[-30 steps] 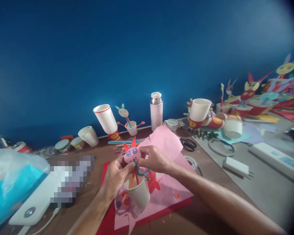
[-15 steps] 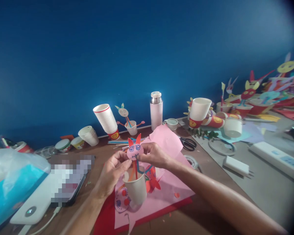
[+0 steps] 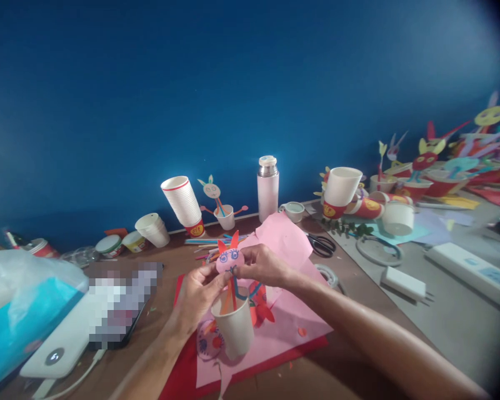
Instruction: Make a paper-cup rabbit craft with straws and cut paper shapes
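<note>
from here: left hand (image 3: 196,294), right hand (image 3: 265,266) both pinching pink paper face (image 3: 228,262) above white cup (image 3: 236,334) — red ears (image 3: 234,240) on, eyes (image 3: 234,255) drawn, coloured strips (image 3: 234,295) reaching into cup — nearly made, seemingly; release not yet done.

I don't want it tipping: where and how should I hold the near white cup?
Probably grip the cup low on its outer wall, from the near side: that side is uncovered, while strips rise from its mouth and left hand and right hand hold the pink face above.
</note>
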Demonstrator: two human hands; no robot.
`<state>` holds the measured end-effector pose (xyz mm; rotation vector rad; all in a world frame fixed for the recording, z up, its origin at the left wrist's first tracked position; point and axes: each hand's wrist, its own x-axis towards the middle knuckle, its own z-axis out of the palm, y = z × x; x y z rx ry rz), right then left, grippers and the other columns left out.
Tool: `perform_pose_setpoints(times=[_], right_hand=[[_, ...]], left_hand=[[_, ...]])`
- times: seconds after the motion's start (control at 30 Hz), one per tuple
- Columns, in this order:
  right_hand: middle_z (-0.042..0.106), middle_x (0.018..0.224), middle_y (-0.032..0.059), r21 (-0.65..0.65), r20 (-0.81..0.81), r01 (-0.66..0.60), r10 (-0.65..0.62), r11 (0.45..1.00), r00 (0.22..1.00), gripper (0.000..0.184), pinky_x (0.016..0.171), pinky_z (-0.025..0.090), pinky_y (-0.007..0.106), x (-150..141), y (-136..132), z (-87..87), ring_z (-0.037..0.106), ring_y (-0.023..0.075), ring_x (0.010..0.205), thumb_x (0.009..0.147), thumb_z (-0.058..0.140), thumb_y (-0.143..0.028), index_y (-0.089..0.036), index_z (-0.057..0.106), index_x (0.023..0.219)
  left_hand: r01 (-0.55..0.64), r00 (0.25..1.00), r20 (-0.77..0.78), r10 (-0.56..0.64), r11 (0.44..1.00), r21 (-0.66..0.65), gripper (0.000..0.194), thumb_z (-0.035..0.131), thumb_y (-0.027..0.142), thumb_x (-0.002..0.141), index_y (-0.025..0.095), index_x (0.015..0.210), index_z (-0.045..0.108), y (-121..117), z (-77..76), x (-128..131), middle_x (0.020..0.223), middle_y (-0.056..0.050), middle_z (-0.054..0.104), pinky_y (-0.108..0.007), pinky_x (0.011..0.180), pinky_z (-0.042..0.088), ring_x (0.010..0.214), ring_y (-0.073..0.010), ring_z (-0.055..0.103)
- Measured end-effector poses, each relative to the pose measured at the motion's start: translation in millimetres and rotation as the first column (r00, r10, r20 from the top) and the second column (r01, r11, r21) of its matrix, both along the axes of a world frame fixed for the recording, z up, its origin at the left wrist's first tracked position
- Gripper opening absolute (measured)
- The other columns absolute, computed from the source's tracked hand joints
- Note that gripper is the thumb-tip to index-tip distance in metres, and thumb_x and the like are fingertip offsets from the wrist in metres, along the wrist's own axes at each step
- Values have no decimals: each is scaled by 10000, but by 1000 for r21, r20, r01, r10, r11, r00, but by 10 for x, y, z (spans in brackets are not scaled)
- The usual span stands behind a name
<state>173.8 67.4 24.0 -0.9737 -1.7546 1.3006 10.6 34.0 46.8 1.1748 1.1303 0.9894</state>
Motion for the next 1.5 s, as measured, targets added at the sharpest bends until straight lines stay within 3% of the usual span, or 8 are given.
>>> perform_pose_setpoints(times=[0.13,0.27,0.63,0.87,1.0,1.13,1.37,1.5], right_hand=[[533,649,-20,40,26,19,-20,999,999,204,522,351,188,8,-3,37,453,87,585,688,597,-326,-128,620,732],[473,589,-39,92,78,66,-73,994,994,173,487,314,176,10,-11,64,406,73,553,681,590,-298,-131,581,636],[437,544,-54,105,108,92,-103,990,989,200,452,288,172,0,-18,47,377,63,518,664,598,-308,-132,552,580],[523,619,-25,98,125,102,-114,990,986,157,493,336,181,12,-1,39,448,86,566,673,581,-284,-131,612,688],[515,596,-34,117,138,105,-121,988,983,157,484,331,175,15,-6,57,446,83,556,664,590,-296,-140,606,664],[511,596,-41,119,125,86,-101,989,987,105,485,337,170,12,-20,55,442,76,549,679,558,-248,-152,600,670],[511,597,-39,140,140,77,-97,987,985,117,486,347,175,4,-24,32,450,79,545,696,556,-268,-157,591,685],[511,578,-36,299,133,97,-143,949,981,118,495,354,178,11,-69,117,464,81,548,725,531,-227,-157,549,632]], left_hand=[[-76,997,-33,77,997,18,163,726,272,563,141,648,678,7,9,-4,561,-1,639,-198,562,432,547,-120,560],[-89,992,-82,94,994,58,170,705,297,587,149,545,633,16,-14,-18,523,18,609,-181,551,415,533,-102,538],[-110,976,-166,138,980,168,164,660,297,647,146,611,610,19,-188,-31,552,12,608,-195,533,420,542,-115,551],[-7,997,76,8,1000,-19,261,671,221,627,148,875,633,25,-67,-4,770,-42,682,-245,643,469,671,-149,610],[-45,999,32,45,999,-3,256,686,253,617,128,838,653,29,-59,-5,731,-44,680,-201,598,456,613,-114,588],[35,999,8,-35,999,-2,285,671,269,651,122,894,654,38,-117,-26,808,-72,692,-259,673,473,733,-178,621],[3,998,-69,4,994,106,244,652,268,680,148,893,654,46,-238,-52,789,-34,696,-263,703,476,767,-186,630],[1,993,-118,22,981,194,277,640,296,688,154,925,626,50,-211,-69,814,-38,688,-282,698,484,741,-180,628]])
